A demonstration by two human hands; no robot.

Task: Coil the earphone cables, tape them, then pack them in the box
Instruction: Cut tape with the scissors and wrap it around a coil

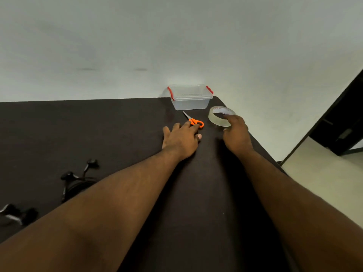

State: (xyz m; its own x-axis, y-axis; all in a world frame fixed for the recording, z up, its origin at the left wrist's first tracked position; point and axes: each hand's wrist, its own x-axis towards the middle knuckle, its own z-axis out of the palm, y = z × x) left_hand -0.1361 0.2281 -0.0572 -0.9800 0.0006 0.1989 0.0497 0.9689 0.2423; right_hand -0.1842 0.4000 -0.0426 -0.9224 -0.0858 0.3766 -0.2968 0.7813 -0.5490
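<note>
Meanwhile, the clear box is sitting empty at the table's far edge; the right hand is gripping the tape roll, left hand fingers spread touching scissors; earphones are lying near left.

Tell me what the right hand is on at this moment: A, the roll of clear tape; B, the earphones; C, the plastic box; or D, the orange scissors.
A: the right hand has its fingers on the rim of the roll of clear tape, while the orange scissors lie by the left hand.
</note>
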